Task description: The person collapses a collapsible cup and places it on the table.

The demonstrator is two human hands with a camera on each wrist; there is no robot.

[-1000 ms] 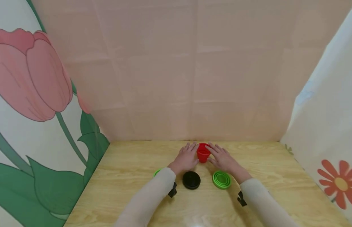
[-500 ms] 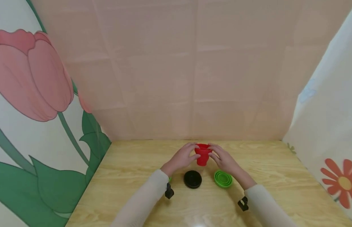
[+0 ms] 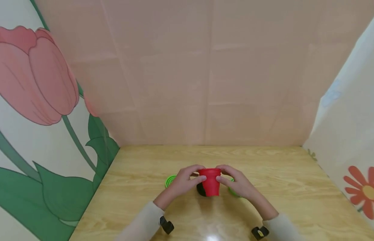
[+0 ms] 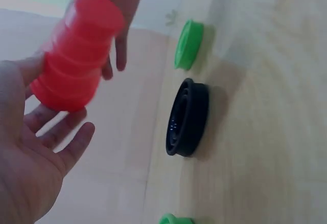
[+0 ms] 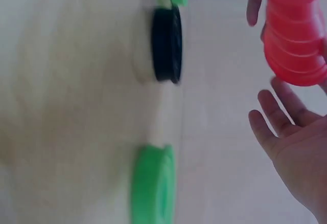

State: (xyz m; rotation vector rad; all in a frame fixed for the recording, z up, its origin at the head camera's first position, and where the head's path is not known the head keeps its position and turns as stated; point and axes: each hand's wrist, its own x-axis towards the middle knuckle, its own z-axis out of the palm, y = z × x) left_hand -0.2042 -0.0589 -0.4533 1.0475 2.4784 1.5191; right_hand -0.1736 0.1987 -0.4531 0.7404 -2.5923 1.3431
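Both hands hold a red ribbed collapsible cup (image 3: 211, 184) in the air above the table. It stands extended, with its wide rim up in the head view. My left hand (image 3: 181, 181) pinches its left side near the rim between thumb and fingers. On the opposite side, my right hand (image 3: 239, 183) grips it the same way. Behind the cup, a black flattened collapsible cup (image 4: 190, 117) lies on the table, partly hidden in the head view. One green flattened cup (image 3: 170, 181) lies beyond the left hand; another green flattened cup (image 5: 153, 188) is mostly covered by the right hand from above.
The wooden table (image 3: 129, 201) ends at a pinkish backdrop (image 3: 163, 100). White side sheets printed with a tulip (image 3: 51, 80) and a red flower (image 3: 368, 190) flank it. A small black device (image 3: 167, 225) is strapped at the left wrist, and another (image 3: 260, 232) at the right.
The hands have closed on the red cup, lifted it off the table's far part and brought it nearer. It now covers part of the black cup, and the left green cup shows more.
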